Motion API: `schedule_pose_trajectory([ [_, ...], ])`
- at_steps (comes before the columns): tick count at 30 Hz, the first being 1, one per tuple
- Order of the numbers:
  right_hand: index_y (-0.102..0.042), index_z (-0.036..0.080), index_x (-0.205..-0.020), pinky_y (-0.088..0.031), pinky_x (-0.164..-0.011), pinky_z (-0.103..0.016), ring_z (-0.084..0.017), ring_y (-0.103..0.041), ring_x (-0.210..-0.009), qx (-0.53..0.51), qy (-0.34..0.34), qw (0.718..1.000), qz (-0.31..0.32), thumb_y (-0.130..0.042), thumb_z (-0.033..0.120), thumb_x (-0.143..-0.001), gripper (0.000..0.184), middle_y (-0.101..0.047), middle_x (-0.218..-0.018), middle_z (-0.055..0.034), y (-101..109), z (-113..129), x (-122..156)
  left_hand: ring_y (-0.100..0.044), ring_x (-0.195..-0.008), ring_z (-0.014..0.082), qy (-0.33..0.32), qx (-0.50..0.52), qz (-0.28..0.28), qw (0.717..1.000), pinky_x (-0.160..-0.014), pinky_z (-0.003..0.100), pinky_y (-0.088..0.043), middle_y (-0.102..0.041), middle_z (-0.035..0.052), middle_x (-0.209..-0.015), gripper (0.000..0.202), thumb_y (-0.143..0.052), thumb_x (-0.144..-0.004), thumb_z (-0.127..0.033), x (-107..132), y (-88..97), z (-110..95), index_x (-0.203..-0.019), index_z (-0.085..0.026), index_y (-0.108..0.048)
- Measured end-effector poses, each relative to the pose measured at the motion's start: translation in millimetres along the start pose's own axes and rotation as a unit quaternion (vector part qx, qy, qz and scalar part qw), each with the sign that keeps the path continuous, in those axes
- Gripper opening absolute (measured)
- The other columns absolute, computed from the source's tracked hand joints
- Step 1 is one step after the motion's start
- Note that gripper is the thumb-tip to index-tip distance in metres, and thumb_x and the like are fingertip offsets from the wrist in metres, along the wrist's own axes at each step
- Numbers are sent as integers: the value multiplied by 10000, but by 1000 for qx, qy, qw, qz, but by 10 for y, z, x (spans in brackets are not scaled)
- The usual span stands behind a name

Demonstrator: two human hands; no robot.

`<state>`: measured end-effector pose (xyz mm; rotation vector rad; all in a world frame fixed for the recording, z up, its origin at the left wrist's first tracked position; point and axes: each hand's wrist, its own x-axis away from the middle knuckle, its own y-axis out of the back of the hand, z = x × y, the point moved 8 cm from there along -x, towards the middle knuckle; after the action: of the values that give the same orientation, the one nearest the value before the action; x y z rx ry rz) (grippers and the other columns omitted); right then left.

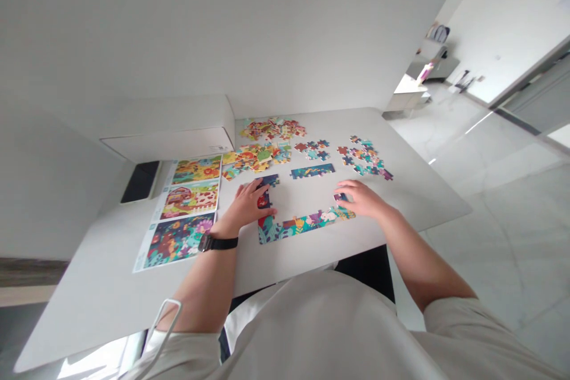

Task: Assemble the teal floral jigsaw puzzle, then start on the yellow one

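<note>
My left hand (244, 206) lies with fingers spread over the left side of a partly joined jigsaw puzzle border (307, 223). That border forms a left column and a bottom row with plants and flowers. At its right end, my right hand (364, 199) pinches a dark purple puzzle piece (341, 196) between thumb and fingers, just above the bottom row; whether it touches the row I cannot tell. A separate joined blue strip (312, 171) lies above the frame's open middle. Small clusters of loose blue and purple pieces (365, 155) sit beyond my right hand.
Yellow and orange pieces (256, 157) and a red-green pile (274, 128) lie farther back. At left are a printed picture sheet (182, 240), a black phone (141, 181) and a white box (169, 124). The white table (427, 199) ends in a rounded corner at right.
</note>
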<state>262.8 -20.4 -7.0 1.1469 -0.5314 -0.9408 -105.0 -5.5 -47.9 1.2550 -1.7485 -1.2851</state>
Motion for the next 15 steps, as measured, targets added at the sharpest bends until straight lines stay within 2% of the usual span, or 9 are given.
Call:
schedule_pose_trajectory([
  [4, -783, 248, -1379, -507, -1214, -492, -321, -670, -1337, 27, -30, 999, -30, -697, 362, -1024, 383, -711, -1452, -131, 61, -49, -386, -525, -1527, 408, -3, 9, -39, 999, -1325, 582, -327, -547, 159, -1674, 646, -757, -922, -574, -14, 45, -24, -1478, -246, -719],
  [8, -738, 247, -1460, -480, -1225, -476, -328, -642, -1365, 70, -56, 996, -17, -692, 375, -1035, 446, -678, -1492, -142, -84, -36, -747, -578, -1477, 408, 5, 23, -74, 997, -1302, 578, -376, -613, 174, -1610, 536, -721, -957, -534, -18, 86, -38, -1389, -222, -773],
  [12, -774, 267, -1401, -485, -1195, -466, -325, -653, -1319, 82, -69, 994, -6, -716, 390, -1027, 398, -689, -1462, -127, -238, -66, -897, -610, -1442, 395, 7, 38, -86, 996, -1294, 582, -392, -651, 167, -1569, 496, -717, -959, -508, -16, 100, -21, -1362, -227, -786],
  [15, -802, 280, -1337, -490, -1181, -472, -319, -653, -1297, 72, -61, 995, -24, -730, 375, -1018, 340, -701, -1425, -116, -287, -116, -901, -635, -1408, 376, 4, 52, -99, 994, -1269, 568, -428, -679, 155, -1532, 467, -706, -970, -482, -15, 109, 1, -1360, -235, -781],
])
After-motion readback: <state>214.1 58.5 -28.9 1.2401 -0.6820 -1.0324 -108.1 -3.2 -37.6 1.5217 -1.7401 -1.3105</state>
